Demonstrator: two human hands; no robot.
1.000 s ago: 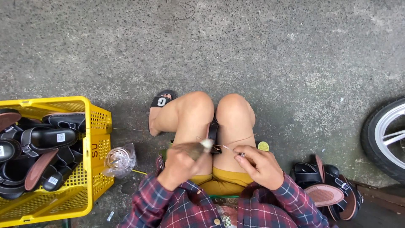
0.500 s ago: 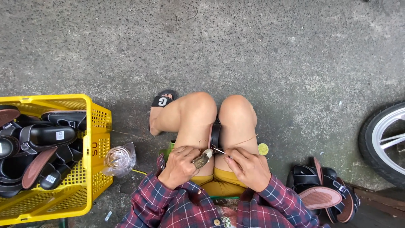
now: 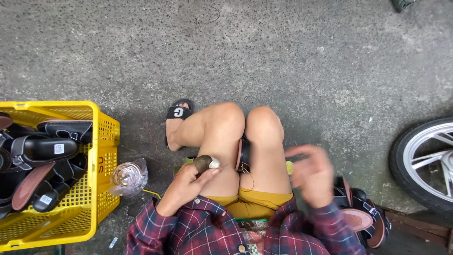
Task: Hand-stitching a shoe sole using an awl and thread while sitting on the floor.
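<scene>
A dark, rounded wooden-handled awl (image 3: 204, 163) is gripped in the left hand (image 3: 186, 182), the fingers closed around the handle and the thumb laid along it. The tool's long axis is seen to run roughly level, from the hand on the left toward the knees on the right, its pale metal collar pointing at a black sandal with a brown sole (image 3: 243, 155) that is clamped upright between the knees. The sandal lies just to the right of the awl's tip — near, though contact cannot be made out. A thin dark thread (image 3: 249, 177) is seen hanging below the sandal's edge.

The right hand (image 3: 312, 175) is raised beside the right thigh and is blurred; its fingers appear loosely curled, but whether anything is pinched in them cannot be told. Of the two, the left hand is the nearer to the sandal.

A yellow plastic crate (image 3: 106, 156) filled with more black sandals is set on the concrete floor (image 3: 283, 56) to the left, with a crumpled clear plastic bag (image 3: 127, 177) just beside it. A pile of finished sandals (image 3: 363, 219) is seen at the right, near a wheel with a silver rim (image 3: 424, 163).
</scene>
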